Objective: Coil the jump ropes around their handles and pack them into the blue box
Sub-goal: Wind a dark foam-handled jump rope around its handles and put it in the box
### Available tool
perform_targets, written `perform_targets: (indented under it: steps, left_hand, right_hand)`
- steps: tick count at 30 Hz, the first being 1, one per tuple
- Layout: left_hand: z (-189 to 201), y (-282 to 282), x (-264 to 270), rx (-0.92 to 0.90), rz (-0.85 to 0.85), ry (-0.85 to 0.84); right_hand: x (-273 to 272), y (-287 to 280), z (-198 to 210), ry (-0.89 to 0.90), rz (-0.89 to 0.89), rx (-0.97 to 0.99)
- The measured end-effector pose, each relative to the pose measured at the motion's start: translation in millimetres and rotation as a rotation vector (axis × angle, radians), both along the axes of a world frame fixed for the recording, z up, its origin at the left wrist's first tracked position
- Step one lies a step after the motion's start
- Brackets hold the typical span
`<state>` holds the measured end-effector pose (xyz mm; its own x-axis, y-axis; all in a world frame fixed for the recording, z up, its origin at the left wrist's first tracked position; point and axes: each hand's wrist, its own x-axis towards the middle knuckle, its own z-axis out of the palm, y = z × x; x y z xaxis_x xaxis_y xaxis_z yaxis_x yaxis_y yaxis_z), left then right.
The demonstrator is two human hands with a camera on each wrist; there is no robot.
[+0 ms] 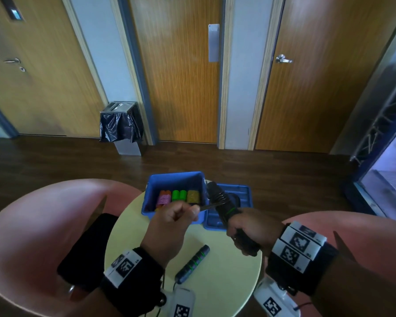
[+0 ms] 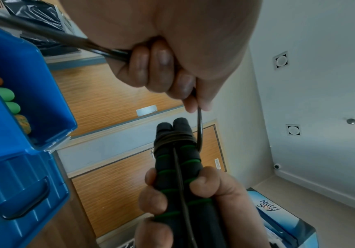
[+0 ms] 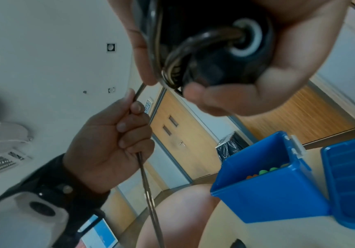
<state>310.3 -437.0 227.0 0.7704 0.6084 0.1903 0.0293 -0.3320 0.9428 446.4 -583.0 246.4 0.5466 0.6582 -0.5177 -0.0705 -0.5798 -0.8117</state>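
The right hand [image 1: 249, 232] grips the paired black handles [image 2: 176, 161], a few turns already near their tips beyond its fingers. The left hand [image 1: 172, 223] pinches the rope [image 2: 200, 127] taut. Best keep tension, laying each turn beside the last; the blue box [image 1: 153, 193] waits open just past both fists.

Blue box [image 1: 174, 179] open-topped, partly filled.
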Motion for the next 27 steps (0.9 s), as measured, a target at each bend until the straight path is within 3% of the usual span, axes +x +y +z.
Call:
perform_targets:
  steps: [4,7,10,13,16,23,27]
  left_hand:
    - [-3.4,-0.3,4.6,0.033,0.049,0.031]
    - [-6.6,-2.7,4.7,0.038,0.056,0.025]
    - [-13.0,-11.0,2.5,-0.046,0.052,0.022]
    - [-16.7,-18.1,3.6,-0.119,0.036,-0.007]
    - [-14.0,-23.6,8.0,-0.161,0.009,-0.030]
    - [-1.3,-34.7,16.3,-0.355,-0.116,-0.086]
    - [-7.8,-27.7,13.4,-0.536,-0.325,-0.135]
  right_hand:
    - [8.3,-1.0,-0.9,-0.080,0.090,-0.064]
    - [4.5,-5.7,-1.2,-0.046,0.062,-0.020]
    - [-5.6,-12.0,-2.8,0.262,-0.043,0.158]
    - [-15.4,-17.3,0.2,0.624,0.013,0.289]
    - [-16.7,-19.9,3.8,0.780,0.060,0.370]
    - [-16.5,-28.8,10.9,0.826,0.128,0.528]
    - [-15.1,-37.1,17.4,0.769,0.298,0.577]
